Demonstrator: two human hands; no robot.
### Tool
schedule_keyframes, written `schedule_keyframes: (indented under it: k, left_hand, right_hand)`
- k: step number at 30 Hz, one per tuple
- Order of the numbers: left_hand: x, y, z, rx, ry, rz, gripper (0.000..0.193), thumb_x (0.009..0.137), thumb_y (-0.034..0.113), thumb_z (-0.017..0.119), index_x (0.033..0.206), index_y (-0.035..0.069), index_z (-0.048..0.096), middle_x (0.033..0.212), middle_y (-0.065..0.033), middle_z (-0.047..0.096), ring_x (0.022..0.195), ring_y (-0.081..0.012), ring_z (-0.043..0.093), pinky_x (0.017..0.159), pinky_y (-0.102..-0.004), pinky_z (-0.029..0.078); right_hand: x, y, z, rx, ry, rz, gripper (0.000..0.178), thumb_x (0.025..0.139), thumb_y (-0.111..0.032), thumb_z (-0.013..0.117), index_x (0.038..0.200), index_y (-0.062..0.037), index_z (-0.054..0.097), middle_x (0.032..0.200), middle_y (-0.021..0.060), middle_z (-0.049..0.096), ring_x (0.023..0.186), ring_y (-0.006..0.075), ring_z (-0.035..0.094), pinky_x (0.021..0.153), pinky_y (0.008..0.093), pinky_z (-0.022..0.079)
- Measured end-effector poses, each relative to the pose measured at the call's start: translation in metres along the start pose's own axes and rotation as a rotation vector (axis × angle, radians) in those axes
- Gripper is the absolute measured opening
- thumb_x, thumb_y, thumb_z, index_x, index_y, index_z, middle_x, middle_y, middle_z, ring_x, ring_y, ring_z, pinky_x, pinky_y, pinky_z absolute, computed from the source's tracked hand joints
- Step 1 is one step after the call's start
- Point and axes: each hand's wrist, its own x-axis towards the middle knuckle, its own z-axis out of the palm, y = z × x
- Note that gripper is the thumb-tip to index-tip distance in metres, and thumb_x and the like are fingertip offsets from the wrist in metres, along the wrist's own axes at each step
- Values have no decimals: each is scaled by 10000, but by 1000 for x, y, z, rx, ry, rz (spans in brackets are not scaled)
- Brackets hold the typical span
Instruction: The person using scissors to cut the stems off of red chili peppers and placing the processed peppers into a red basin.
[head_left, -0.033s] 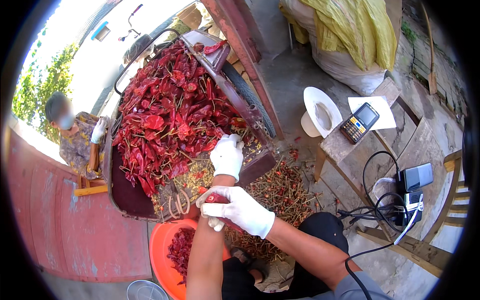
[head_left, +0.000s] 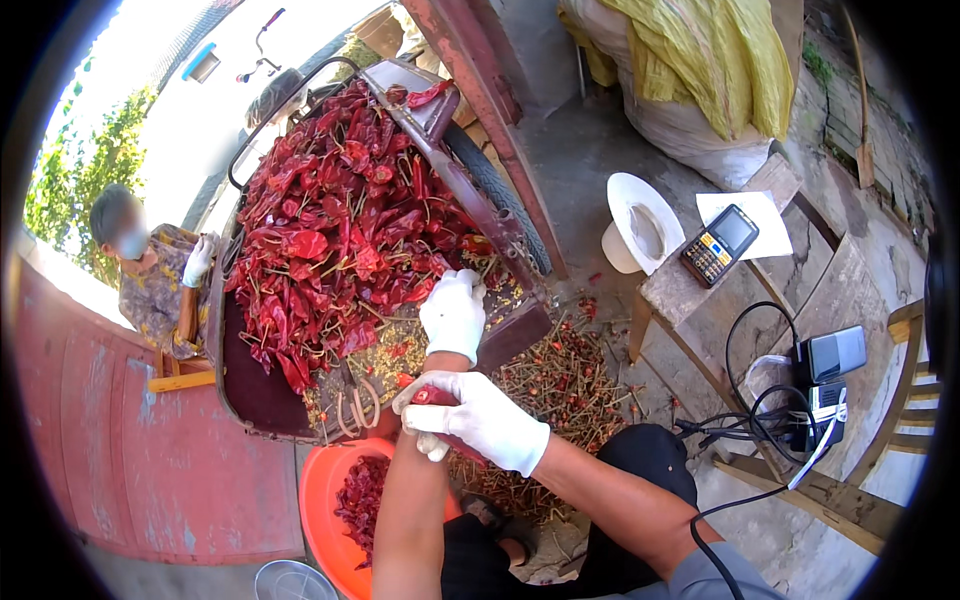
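Dried red chili peppers (head_left: 330,215) lie heaped in a cart bed (head_left: 515,335) with stems and loose yellow seeds. My left hand (head_left: 453,313), in a white glove, reaches to the heap's near right edge. Its fingers curl toward the peppers, and whatever they grip is hidden. Across my left forearm, my right hand (head_left: 495,425), also gloved in white, is closed around a red chili pepper (head_left: 432,397). Below the cart's near edge stands an orange basin (head_left: 325,515) with red chili peppers (head_left: 362,500) inside.
Cut stems (head_left: 565,410) cover the ground beside my legs. A metal coil (head_left: 358,408) stands at the cart's near edge. At right, a wooden bench (head_left: 665,290) bears a white hat (head_left: 640,225) and a handheld device (head_left: 718,247). A masked person (head_left: 160,270) sits at left.
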Motion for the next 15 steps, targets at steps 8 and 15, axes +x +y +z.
schedule_keyframes:
  k: [8,15]
  left_hand:
    - [-10,-10,-2,-125,19,155,153,836,208,726,962,124,701,1096,-89,676,992,-303,654,834,-416,512]
    - [-10,6,1,-119,-18,-66,184,811,204,763,950,103,697,921,-100,721,864,-283,697,801,-375,534]
  right_hand:
    - [-1,4,4,4,-10,14,222,961,-148,660,1103,23,645,800,6,637,637,60,597,594,208,506]
    - [-1,5,4,-89,51,-20,220,947,-174,672,1053,17,650,725,-1,619,597,50,569,545,207,469]
